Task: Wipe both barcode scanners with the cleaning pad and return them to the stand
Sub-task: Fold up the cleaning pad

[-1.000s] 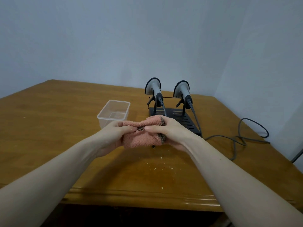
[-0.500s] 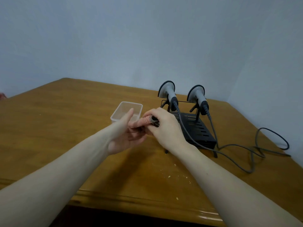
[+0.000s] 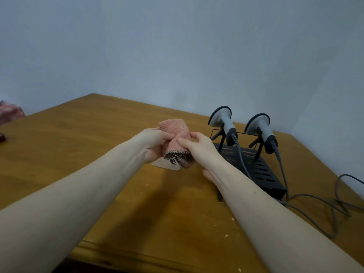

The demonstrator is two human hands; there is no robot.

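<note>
The cleaning pad (image 3: 175,137), a pink textured cloth with a darker patterned edge at its lower end, is held above the desk (image 3: 78,154) between both hands, bunched into an upright roll. The left hand (image 3: 155,143) grips the pad from its left side, fingers curled around the cloth with the thumb on top. The right hand (image 3: 197,148) grips the pad from its right side, thumb and fingers pinching the fabric. A clear plastic container (image 3: 167,165) sits on the desk directly below the pad and is mostly hidden by the hands. To the right of the hands, both barcode scanners rest in the black stand (image 3: 262,174): the left scanner (image 3: 223,123) and the right scanner (image 3: 260,128), each grey with a dark-rimmed head tilted upward. Grey cables (image 3: 315,201) run from the scanner handles across the desk toward the right edge. Small crumbs (image 3: 226,236) lie on the near desk surface.
</note>
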